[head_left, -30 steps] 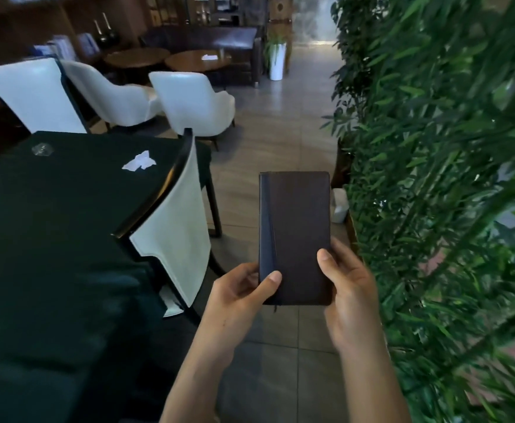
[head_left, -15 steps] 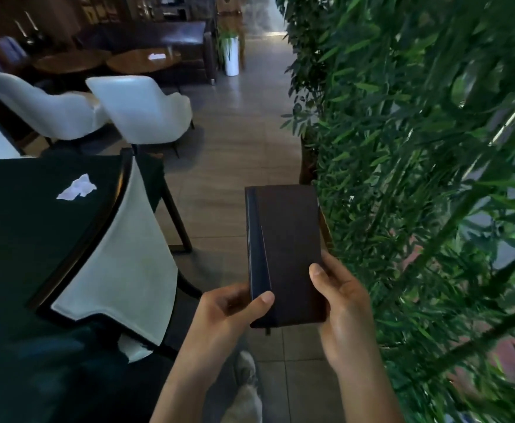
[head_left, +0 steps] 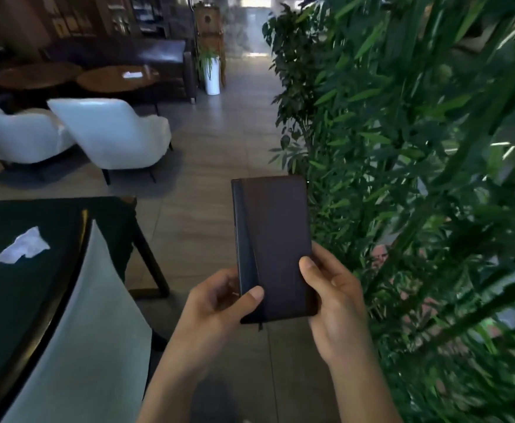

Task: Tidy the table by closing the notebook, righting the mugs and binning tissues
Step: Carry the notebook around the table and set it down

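Notebook closed, so that step reads as done; not yet set down. Held upright in front of the body over the tiled floor, off the desk, beside the leafy plant wall. Left hand clamped on the lower spine edge, thumb across the cover; right hand clamped on the lower right edge, thumb on the front. Both grips closed around the notebook, nothing else in either. Ribbon marker tail hanging out the bottom. One crumpled white tissue lying on the dark desk at left, well apart from the hands, so binning looks not yet done, at least for that piece. No mugs in view, no bin in view; cannot tell mug status from here. White chair back against the near desk edge. Judged progress: one of three parts finished, notebook likely needs placing back on the desk, tissue and mugs remaining.
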Tool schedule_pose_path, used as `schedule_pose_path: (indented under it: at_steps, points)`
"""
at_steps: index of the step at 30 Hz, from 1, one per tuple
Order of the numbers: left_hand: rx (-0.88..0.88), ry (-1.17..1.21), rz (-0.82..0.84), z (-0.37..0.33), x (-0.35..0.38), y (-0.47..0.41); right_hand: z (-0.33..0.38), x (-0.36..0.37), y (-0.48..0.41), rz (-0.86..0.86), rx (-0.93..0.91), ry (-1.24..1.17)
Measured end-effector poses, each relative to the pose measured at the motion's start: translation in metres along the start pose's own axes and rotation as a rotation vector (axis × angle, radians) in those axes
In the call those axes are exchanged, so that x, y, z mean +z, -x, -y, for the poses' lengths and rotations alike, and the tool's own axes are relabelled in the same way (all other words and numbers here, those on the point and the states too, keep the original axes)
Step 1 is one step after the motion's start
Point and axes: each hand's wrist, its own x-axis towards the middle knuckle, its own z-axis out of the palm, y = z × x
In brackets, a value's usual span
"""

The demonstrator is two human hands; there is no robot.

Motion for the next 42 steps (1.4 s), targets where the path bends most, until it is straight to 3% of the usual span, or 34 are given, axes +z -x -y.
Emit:
schedule_pose_path:
  at_steps: [12,19,29,42]
  points:
    - [-0.035,0.023,-0.035,-0.003,-0.011,-0.108,-0.01,0.015,-0.116,0.033,0.01,0.007]
    - [-0.034,-0.065,-0.166,-0.002,-0.012,-0.194,-0.019,0.017,-0.216,0.048,0.031,0.104]
    - [0.02,-0.056,-0.358,-0.016,-0.005,-0.322,-0.007,0.038,-0.37,0.22,0.099,0.201]
    - [0.039,-0.044,-0.577,-0.03,-0.073,-0.373,-0.064,0.109,-0.464,0.487,0.294,0.245]
